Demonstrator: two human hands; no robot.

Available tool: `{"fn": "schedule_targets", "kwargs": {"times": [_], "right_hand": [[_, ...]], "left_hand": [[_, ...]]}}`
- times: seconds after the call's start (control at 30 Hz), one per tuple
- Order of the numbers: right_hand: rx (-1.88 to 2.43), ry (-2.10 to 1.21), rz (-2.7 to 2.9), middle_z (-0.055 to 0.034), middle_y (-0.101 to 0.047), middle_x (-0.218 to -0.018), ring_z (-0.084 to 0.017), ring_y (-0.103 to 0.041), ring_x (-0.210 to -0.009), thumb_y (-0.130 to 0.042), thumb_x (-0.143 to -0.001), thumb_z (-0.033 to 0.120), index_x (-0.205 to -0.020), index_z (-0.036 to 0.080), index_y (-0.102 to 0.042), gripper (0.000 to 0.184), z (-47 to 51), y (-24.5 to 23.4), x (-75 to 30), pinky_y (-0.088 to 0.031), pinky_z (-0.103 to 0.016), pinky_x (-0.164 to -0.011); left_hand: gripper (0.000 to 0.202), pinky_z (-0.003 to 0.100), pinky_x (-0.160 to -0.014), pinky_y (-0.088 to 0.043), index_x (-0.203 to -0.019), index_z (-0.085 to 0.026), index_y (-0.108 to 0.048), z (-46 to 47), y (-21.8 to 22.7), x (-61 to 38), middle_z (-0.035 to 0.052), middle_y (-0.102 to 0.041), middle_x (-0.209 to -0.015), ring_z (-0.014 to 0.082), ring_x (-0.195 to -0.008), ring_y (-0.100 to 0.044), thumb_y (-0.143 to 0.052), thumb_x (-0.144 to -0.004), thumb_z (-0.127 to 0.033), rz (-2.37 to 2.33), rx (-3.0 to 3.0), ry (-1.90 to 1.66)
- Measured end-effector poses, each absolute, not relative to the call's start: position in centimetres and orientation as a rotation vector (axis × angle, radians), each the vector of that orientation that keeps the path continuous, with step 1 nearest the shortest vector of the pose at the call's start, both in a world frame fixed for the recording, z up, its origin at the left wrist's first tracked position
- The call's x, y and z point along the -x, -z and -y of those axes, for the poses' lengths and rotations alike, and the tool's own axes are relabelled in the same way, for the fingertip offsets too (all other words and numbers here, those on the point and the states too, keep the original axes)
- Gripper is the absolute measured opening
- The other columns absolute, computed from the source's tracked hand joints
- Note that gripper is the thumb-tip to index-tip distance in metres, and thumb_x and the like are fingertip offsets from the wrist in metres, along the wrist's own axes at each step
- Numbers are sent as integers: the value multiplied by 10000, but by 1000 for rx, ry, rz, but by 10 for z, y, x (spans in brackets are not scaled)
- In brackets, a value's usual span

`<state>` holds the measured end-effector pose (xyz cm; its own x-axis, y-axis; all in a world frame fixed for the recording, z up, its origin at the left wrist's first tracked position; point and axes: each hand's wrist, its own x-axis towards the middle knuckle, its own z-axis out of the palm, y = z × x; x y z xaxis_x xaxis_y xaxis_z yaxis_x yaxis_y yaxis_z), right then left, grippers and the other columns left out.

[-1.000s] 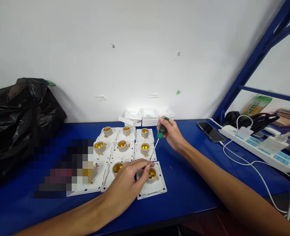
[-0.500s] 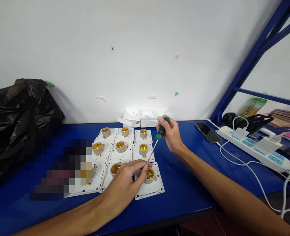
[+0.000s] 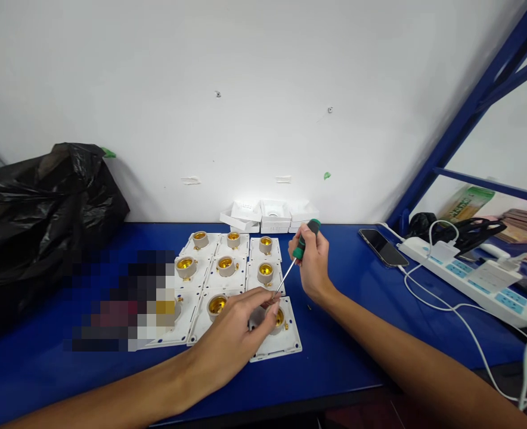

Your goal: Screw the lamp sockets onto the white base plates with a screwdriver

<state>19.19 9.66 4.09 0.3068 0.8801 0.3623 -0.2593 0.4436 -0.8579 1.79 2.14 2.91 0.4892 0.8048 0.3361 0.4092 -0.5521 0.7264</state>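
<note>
Several white square lamp-holder plates (image 3: pixel 228 265) with brass-lined sockets lie in a grid on the blue table (image 3: pixel 344 333). My left hand (image 3: pixel 236 336) rests on the front right plate (image 3: pixel 285 345), fingers pinched at its socket (image 3: pixel 279 319). My right hand (image 3: pixel 312 262) grips a green-handled screwdriver (image 3: pixel 303 244). The shaft slants down to the left, and its tip meets the fingertips of my left hand at that socket.
A black plastic bag (image 3: pixel 35 214) fills the table's left side. Small white boxes (image 3: pixel 272 215) sit against the wall behind the plates. A phone (image 3: pixel 383 247), a white power strip (image 3: pixel 473 274) with cables and a blue shelf frame (image 3: pixel 469 113) are at the right.
Both hands stay at the front right socket. My right hand and the screwdriver handle have dropped slightly lower, and the camera view has shifted a little.
</note>
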Motion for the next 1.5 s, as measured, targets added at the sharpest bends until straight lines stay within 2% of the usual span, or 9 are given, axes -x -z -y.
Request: {"fn": "schedule_targets", "kwargs": {"times": [0.1, 0.33, 0.53, 0.67, 0.8, 0.87, 0.97, 1.07, 1.5], "right_hand": [[767, -853, 958, 94, -412, -503, -82, -346, -421, -644, -926, 510, -714, 240, -491, 376, -99, -40, -194, -291, -234, -395], [743, -805, 932, 110, -362, -478, -81, -300, -413, -659, -915, 499, -716, 239, -483, 372, -97, -48, -200, -256, -247, -411], [750, -824, 894, 106, -354, -478, -80, -280, -404, -688, -900, 492, -699, 243, -457, 395, -97, -51, -204, -215, -261, -409], [769, -913, 865, 114, -317, -471, -77, -250, -397, -679, -912, 499, -688, 244, -445, 413, -103, -38, -206, -222, -255, -404], [809, -1018, 865, 104, -355, -485, -73, -306, -403, -698, -933, 482, -680, 224, -475, 425, -114, -23, -210, -252, -228, -392], [839, -1079, 867, 76, -487, -579, -77, -423, -452, -677, -979, 456, -767, 188, -570, 359, -119, -17, -213, -364, -208, -429], [885, -1167, 860, -34, -703, -988, -149, -682, -767, -653, -1022, 410, -1113, 152, -670, 274, -125, -14, -216, -601, -305, -673], [915, -1226, 843, -98, -682, -1269, -238, -710, -1051, -668, -1015, 392, -1294, 174, -638, 355, -129, -13, -216, -627, -439, -880], [920, -1292, 798, -106, -665, -1322, -259, -697, -1112, -673, -1011, 387, -1320, 181, -630, 374, -129, -15, -216, -615, -472, -927]], "left_hand": [[205, 387, -941, -566, -1159, -232, -719, -21, -24, -19, 36, -767, -1106, 248, -1027, -733, -608, -1002, -305, -990, -2172, -910], [387, 351, -961, -560, -1292, -232, -661, -20, -14, -19, 45, -726, -1180, 243, -1072, -712, -765, -926, -299, -932, -2189, -869], [474, 399, -1012, -559, -1356, -236, -633, -19, -14, -17, 68, -698, -1267, 280, -1157, -692, -797, -916, -293, -949, -2216, -826], [496, 379, -1015, -566, -1361, -215, -627, -17, -15, -17, 55, -703, -1231, 263, -1128, -708, -806, -898, -222, -944, -2252, -787], [505, 382, -1003, -574, -1386, -221, -611, -18, -13, -17, 61, -693, -1250, 264, -1118, -710, -770, -910, -167, -942, -2299, -761], [504, 386, -1012, -571, -1393, -233, -608, -19, -10, -16, 65, -685, -1269, 267, -1135, -706, -753, -918, -146, -928, -2324, -753], [505, 384, -1028, -565, -1400, -259, -602, -20, -6, -15, 62, -670, -1300, 262, -1165, -697, -728, -933, -115, -883, -2362, -753], [522, 355, -1010, -574, -1426, -268, -569, -20, -3, -14, 62, -660, -1322, 244, -1160, -700, -699, -950, -95, -846, -2410, -780], [396, 356, -972, -595, -1364, -250, -609, -19, -7, -15, 68, -685, -1260, 247, -1097, -722, -675, -981, -179, -879, -2418, -799]]}}
